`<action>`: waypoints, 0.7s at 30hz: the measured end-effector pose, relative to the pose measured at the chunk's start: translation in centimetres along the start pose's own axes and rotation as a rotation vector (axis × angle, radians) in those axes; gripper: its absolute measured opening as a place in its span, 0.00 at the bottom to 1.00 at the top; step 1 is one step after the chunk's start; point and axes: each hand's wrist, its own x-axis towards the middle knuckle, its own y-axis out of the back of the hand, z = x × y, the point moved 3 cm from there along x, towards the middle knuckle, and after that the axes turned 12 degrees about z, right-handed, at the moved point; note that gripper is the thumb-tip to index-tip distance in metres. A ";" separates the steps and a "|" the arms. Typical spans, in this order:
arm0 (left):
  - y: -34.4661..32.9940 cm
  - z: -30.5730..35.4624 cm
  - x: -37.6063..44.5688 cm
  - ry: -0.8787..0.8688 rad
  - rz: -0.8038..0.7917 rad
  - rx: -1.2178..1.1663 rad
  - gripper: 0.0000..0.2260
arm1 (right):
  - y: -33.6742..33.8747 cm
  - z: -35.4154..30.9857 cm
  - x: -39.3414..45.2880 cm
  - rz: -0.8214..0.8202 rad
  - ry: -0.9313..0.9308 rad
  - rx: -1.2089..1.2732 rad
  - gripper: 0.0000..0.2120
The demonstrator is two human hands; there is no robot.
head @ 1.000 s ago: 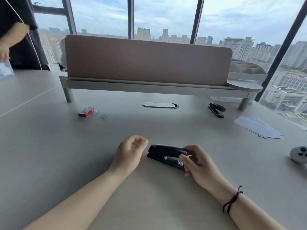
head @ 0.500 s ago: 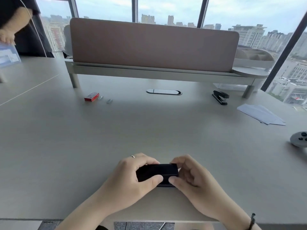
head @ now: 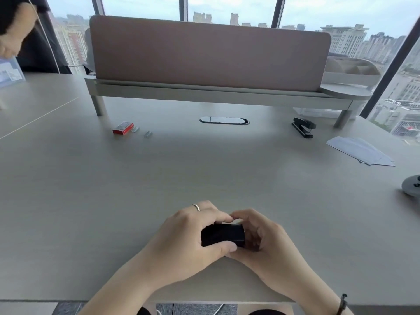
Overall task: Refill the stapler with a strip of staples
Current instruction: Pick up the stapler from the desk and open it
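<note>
A black stapler sits between both hands near the table's front edge. My left hand, with a ring on one finger, wraps its left end, thumb under the front. My right hand grips its right end, fingertips curled over the top. Most of the stapler is hidden by the fingers. Far off at the back left lie a red staple box and two loose staple strips beside it.
A second black stapler stands at the back right near the shelf leg. White paper sheets lie right. A grey controller sits at the right edge. A pink divider on a raised shelf crosses the back. Another person stands far left.
Both hands closed on the stapler and drew it toward the table's front edge. My left hand went from a loose fist beside it to gripping it.
</note>
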 end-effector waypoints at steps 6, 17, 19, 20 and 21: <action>2.3 -0.6 0.1 0.072 0.131 -0.342 0.11 | 0.1 0.2 0.3 0.003 -0.037 -0.040 0.15; 9.8 -6.7 -4.0 0.315 0.217 -0.488 0.08 | 0.2 0.0 0.6 -0.021 -0.054 -0.069 0.08; 10.6 -7.3 -4.5 0.329 0.150 -0.419 0.11 | 0.2 0.1 0.7 -0.023 -0.058 -0.062 0.09; 11.0 -7.6 -4.8 0.333 0.120 -0.371 0.14 | 0.2 0.1 0.8 -0.024 -0.061 -0.061 0.09; 11.2 -7.9 -4.9 0.342 0.094 -0.311 0.18 | 0.2 0.1 0.8 -0.024 -0.061 -0.061 0.10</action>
